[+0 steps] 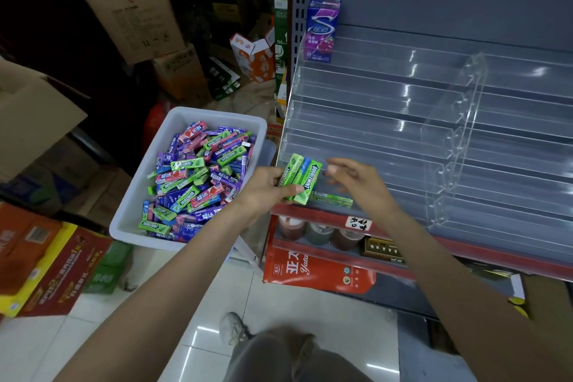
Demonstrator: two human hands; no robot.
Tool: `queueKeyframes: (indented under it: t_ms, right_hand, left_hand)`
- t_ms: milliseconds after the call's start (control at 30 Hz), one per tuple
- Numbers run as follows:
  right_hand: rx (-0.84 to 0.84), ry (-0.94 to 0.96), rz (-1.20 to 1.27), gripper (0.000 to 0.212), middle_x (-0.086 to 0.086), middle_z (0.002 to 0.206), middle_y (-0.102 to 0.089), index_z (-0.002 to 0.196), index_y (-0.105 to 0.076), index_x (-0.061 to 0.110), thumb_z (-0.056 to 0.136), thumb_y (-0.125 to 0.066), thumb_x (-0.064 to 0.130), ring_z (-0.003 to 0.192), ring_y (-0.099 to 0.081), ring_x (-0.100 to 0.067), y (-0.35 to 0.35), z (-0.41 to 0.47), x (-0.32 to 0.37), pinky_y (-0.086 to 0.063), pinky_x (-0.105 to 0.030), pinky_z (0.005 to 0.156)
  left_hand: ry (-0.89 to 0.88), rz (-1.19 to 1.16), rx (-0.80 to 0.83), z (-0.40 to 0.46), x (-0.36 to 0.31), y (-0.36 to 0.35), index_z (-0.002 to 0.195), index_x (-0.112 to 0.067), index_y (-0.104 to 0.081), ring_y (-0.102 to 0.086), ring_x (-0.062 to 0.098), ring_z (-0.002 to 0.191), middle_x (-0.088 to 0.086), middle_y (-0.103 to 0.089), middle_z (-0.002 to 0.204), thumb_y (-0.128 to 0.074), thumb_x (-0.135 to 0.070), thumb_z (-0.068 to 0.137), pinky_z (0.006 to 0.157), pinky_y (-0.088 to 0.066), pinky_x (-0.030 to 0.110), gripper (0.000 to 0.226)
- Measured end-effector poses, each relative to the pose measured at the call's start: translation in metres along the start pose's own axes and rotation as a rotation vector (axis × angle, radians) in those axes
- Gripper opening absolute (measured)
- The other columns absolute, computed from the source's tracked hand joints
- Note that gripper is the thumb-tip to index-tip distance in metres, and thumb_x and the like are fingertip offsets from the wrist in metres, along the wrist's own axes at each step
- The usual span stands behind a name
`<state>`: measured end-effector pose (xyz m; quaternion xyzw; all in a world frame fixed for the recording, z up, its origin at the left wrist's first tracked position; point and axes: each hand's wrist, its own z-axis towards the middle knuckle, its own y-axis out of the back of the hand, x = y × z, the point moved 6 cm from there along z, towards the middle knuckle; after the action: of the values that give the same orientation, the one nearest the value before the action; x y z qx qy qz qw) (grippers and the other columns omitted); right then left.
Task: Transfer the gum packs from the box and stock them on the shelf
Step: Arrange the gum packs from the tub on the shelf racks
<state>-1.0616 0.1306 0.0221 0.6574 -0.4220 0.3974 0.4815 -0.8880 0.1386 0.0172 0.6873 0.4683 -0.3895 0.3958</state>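
Note:
A white plastic box at left centre holds several loose gum packs in green, purple and pink. My left hand grips a small stack of green Doublemint packs in front of the clear tiered shelf rack. My right hand hovers just right of that stack, fingers relaxed and holding nothing. One green pack lies flat in the rack's lowest front tier, under my right hand. A tall purple gum carton stands on the rack's top left tier.
A clear divider splits the rack. Below it, the red shelf edge carries a handwritten label, with jars and a red carton underneath. Cardboard boxes stand behind and left of the white box. My shoe is on the tiled floor.

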Motion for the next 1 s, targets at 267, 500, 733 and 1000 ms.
queueKeyframes:
  t_ms: [267,500,733,1000]
  right_hand:
    - [-0.033,-0.045,0.326,0.015,-0.007,0.087,-0.068,0.096,-0.063,0.007,0.085,-0.062,-0.003,0.070,-0.069,-0.011,0.004,0.000,0.007,-0.057,-0.022,0.066]
    - [-0.273,-0.033,0.195,0.019,-0.005,0.084,-0.065,0.076,-0.060,0.014,0.077,-0.071,-0.001,0.081,-0.063,-0.016,0.041,-0.005,-0.023,-0.055,-0.019,0.076]
    - [-0.262,0.029,0.026,0.025,0.002,0.079,-0.064,0.076,-0.059,0.020,0.078,-0.070,-0.002,0.078,-0.062,-0.012,0.024,0.002,-0.036,-0.050,-0.022,0.078]
    - [-0.286,0.036,-0.138,0.014,0.000,0.093,-0.064,0.091,-0.058,0.017,0.084,-0.066,0.008,0.091,-0.061,-0.015,0.026,0.004,-0.039,-0.049,-0.022,0.081]
  left_hand:
    - [-0.023,-0.070,0.028,0.006,-0.013,-0.014,0.104,0.006,-0.063,-0.066,0.008,0.067,0.008,-0.068,0.087,-0.064,0.000,0.085,0.065,-0.055,0.016,0.020]
    - [0.033,-0.178,-0.126,0.011,0.003,0.010,0.099,0.012,-0.058,-0.070,0.010,0.066,0.019,-0.065,0.096,-0.064,0.002,0.084,0.070,-0.058,0.022,0.018]
    - [0.065,-0.133,-0.123,0.013,0.009,0.010,0.116,0.019,-0.049,-0.070,0.014,0.075,0.030,-0.052,0.128,-0.066,-0.001,0.083,0.069,-0.057,0.020,0.042]
    - [0.071,-0.118,-0.100,0.012,0.013,0.010,0.117,0.016,-0.052,-0.071,0.014,0.076,0.027,-0.053,0.128,-0.066,-0.002,0.084,0.067,-0.056,0.018,0.040]
